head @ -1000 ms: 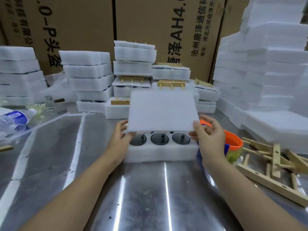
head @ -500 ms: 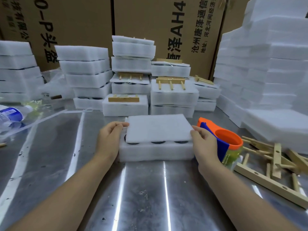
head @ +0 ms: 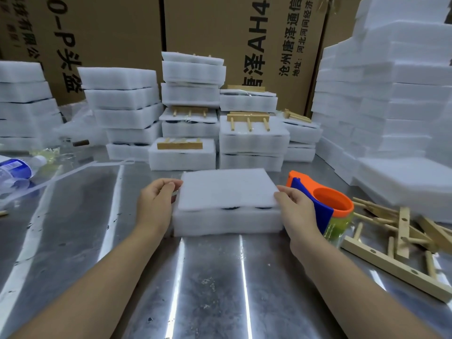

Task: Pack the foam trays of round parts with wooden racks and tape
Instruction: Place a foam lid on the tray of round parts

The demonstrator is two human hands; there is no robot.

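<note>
The left grip [head: 156, 199] has its fingers curled onto the left edge of a thin white foam sheet [head: 227, 189], and the right grip [head: 296, 206] pinches the sheet's right edge with thumb and fingertips, so both are grasping it. The sheet lies flat on the foam tray [head: 227, 222], covering nearly all of it; only dark slivers of the round parts [head: 231, 208] show under the sheet's near edge. The tray sits on the steel counter [head: 208, 289], about midway between its left and right edges. Just beside the right grip, touching or almost touching the wrist, stands an orange and blue tape dispenser [head: 325, 199] with a greenish roll, crowding the tray's right side. Farther toward the right edge, loose wooden racks [head: 401, 231] lie in a heap, their pegs pointing various ways. Right behind the tray, toward the far edge, stacks of packed trays [head: 252, 143] stand close together, several with a wooden rack on top. A taller pile of plain foam [head: 391, 94] rises at the far right corner, and more foam stacks stand at the far left. By the left edge lie a plastic water bottle [head: 14, 167] on its side and a clear strip. Printed cardboard boxes [head: 244, 33] wall off the back.
</note>
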